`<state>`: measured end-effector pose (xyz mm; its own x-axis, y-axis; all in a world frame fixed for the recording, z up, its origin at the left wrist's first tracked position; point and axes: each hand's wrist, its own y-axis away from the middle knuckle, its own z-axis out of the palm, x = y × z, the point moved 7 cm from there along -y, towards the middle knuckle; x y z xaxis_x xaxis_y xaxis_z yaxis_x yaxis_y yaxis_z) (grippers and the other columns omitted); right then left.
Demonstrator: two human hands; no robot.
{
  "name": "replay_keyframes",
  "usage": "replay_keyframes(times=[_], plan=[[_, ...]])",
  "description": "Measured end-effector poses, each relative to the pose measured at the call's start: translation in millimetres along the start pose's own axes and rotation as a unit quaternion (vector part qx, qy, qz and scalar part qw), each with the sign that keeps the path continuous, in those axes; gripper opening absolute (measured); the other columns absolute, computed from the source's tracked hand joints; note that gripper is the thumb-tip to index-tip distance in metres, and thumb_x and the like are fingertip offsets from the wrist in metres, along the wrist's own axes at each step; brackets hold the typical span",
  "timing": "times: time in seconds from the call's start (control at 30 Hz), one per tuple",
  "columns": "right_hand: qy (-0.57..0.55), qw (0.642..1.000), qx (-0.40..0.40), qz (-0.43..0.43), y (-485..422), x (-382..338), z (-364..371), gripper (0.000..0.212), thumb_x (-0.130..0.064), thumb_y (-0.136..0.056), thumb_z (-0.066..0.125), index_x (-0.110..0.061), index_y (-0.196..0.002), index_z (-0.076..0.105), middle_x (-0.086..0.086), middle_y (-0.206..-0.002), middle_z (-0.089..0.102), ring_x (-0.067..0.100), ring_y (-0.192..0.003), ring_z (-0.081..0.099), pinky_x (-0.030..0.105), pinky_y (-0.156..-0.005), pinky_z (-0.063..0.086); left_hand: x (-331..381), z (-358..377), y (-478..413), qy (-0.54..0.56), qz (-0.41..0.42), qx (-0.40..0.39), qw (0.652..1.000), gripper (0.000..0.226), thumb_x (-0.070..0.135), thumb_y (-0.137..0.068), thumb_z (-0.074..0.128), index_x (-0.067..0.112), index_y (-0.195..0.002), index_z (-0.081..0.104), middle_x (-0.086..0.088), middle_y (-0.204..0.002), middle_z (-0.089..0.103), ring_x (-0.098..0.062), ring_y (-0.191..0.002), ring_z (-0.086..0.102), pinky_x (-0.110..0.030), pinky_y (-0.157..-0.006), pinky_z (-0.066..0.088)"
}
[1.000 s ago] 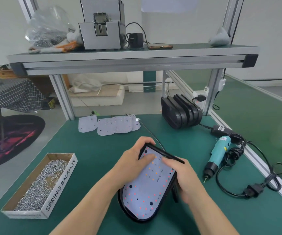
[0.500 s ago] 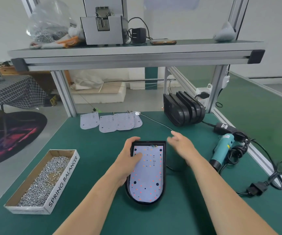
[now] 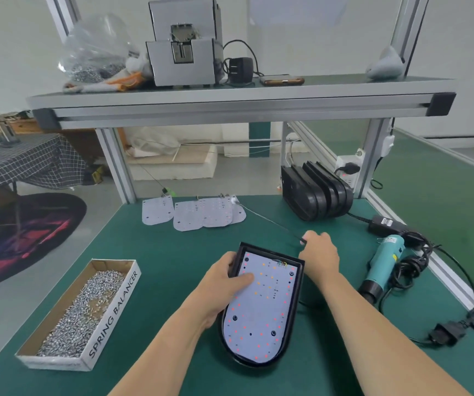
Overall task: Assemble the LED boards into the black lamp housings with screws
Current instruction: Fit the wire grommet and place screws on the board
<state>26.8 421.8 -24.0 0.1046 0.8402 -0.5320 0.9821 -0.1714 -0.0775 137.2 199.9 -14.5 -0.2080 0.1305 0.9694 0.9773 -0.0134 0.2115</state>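
Note:
A black lamp housing (image 3: 295, 304) lies on the green mat in front of me with a white LED board (image 3: 261, 312) seated inside it. My left hand (image 3: 225, 284) grips the housing's left rim, thumb pressing on the board. My right hand (image 3: 320, 252) sits just past the housing's far right corner and pinches a thin black wire (image 3: 270, 222) that trails toward the spare boards. Spare LED boards (image 3: 198, 214) lie at the back of the mat. Several empty black housings (image 3: 315, 195) stand stacked at back right. A cardboard box of screws (image 3: 84, 312) is at left.
A teal electric screwdriver (image 3: 384, 261) lies at right with its black cable and plug (image 3: 444, 334) coiled near the mat's right edge. A power adapter (image 3: 384, 222) sits behind it. An overhead shelf (image 3: 230, 104) carries a grey screw feeder and a phone.
My right hand left the housing, moved back and right, and now pinches the thin wire. The housing went from tilted in both hands to flat on the mat, held by my left hand alone.

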Motion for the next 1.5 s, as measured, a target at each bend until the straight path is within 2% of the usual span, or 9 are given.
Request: replay_keyframes(times=[0.3, 0.5, 0.63, 0.77, 0.87, 1.0, 1.1, 1.33, 1.5], plan=[[0.001, 0.958, -0.153, -0.244, 17.8, -33.0, 14.3, 0.038, -0.002, -0.085, 0.063, -0.039, -0.088, 0.074, 0.004, -0.061, 0.036, 0.019, -0.067, 0.029, 0.026, -0.057, 0.030, -5.8, 9.3, -5.0, 0.018, -0.033, 0.017, 0.999, 0.038, 0.018, -0.077, 0.073, 0.009, -0.112, 0.061, -0.016, -0.110, 0.073, -0.037, -0.099, 0.072, -0.056, -0.090, 0.058], [-0.347, 0.938, -0.023, -0.009, 21.1, 2.6, -10.9, 0.025, -0.010, -0.101, 0.051, -0.022, -0.109, 0.072, 0.007, -0.110, 0.072, 0.020, -0.077, 0.066, 0.028, -0.072, 0.047, -24.2, 2.8, -13.1, -0.019, -0.084, 0.096, 0.992, 0.023, 0.013, -0.089, 0.070, 0.004, -0.105, 0.057, -0.021, -0.111, 0.069, -0.039, -0.102, 0.070, -0.056, -0.089, 0.057], [-0.182, 0.980, -0.049, -0.069, 65.4, -14.3, -3.4, 0.037, -0.043, -0.090, 0.065, -0.038, -0.127, 0.064, -0.008, -0.110, 0.060, 0.012, -0.099, 0.057, 0.027, -0.088, 0.038, -22.9, 3.4, -14.5, -0.102, -0.056, 0.156, 0.981, 0.021, 0.021, -0.085, 0.069, 0.013, -0.084, 0.050, -0.003, -0.084, 0.062, -0.024, -0.070, 0.061, -0.035, -0.061, 0.051], [-0.215, 0.974, -0.073, -0.030, 95.5, -8.7, 14.0, 0.082, -0.031, -0.085, 0.071, -0.037, -0.155, 0.030, -0.016, -0.137, 0.050, 0.015, -0.130, 0.049, 0.030, -0.097, 0.038, -21.1, 2.2, -12.2, -0.191, -0.023, 0.205, 0.960, 0.024, 0.025, -0.089, 0.065, 0.018, -0.079, 0.044, 0.005, -0.075, 0.051, -0.013, -0.059, 0.043, -0.028, -0.051, 0.033], [-0.248, 0.965, -0.087, -0.016, 89.7, -4.8, 15.3, 0.070, -0.022, -0.081, 0.074, -0.036, -0.143, 0.046, -0.041, -0.109, 0.051, 0.014, -0.120, 0.056, 0.028, -0.087, 0.040, -19.7, 1.4, -8.4, -0.206, -0.014, 0.197, 0.958, 0.012, 0.024, -0.092, 0.062, 0.016, -0.094, 0.053, 0.002, -0.090, 0.059, -0.010, -0.069, 0.051, -0.026, -0.056, 0.039], [-0.241, 0.966, -0.090, -0.034, 87.7, -5.8, 16.1, 0.043, -0.017, -0.080, 0.074, -0.044, -0.109, 0.055, -0.035, -0.093, 0.057, 0.010, -0.097, 0.059, 0.018, -0.073, 0.041, 3.6, -24.8, 5.6, -0.234, 0.049, 0.242, 0.940, 0.025, 0.029, -0.093, 0.066, 0.015, -0.113, 0.062, -0.003, -0.105, 0.063, -0.021, -0.093, 0.061, -0.031, -0.084, 0.047], [-0.251, 0.963, -0.086, -0.038, 86.3, -3.0, 16.4, 0.041, -0.016, -0.081, 0.075, -0.045, -0.102, 0.055, -0.034, -0.094, 0.062, 0.008, -0.096, 0.062, 0.014, -0.072, 0.041, 32.7, -97.3, 26.1, -0.280, 0.087, 0.344, 0.892, 0.009, 0.016, -0.091, 0.067, 0.013, -0.095, 0.074, -0.005, -0.091, 0.072, -0.025, -0.082, 0.064, -0.030, -0.075, 0.047], [-0.231, 0.968, -0.089, -0.031, 87.8, -4.6, 15.4, 0.063, -0.022, -0.082, 0.077, -0.029, -0.139, 0.050, -0.027, -0.106, 0.060, 0.018, -0.117, 0.059, 0.030, -0.089, 0.043, -10.7, -230.5, 33.1, -0.580, -0.184, 0.255, 0.751, 0.031, 0.008, -0.089, 0.061, 0.026, -0.111, 0.074, -0.002, -0.106, 0.073, -0.022, -0.086, 0.064, -0.031, -0.072, 0.050], [-0.229, 0.968, -0.097, -0.023, 88.4, -4.5, 15.5, 0.071, -0.023, -0.082, 0.076, -0.023, -0.146, 0.047, -0.013, -0.121, 0.065, 0.016, -0.115, 0.058, 0.034, -0.100, 0.045, -31.5, -231.2, 27.1, -0.543, -0.114, 0.260, 0.791, 0.023, 0.016, -0.089, 0.064, 0.036, -0.091, 0.074, 0.004, -0.100, 0.073, -0.016, -0.076, 0.059, -0.028, -0.066, 0.047]])
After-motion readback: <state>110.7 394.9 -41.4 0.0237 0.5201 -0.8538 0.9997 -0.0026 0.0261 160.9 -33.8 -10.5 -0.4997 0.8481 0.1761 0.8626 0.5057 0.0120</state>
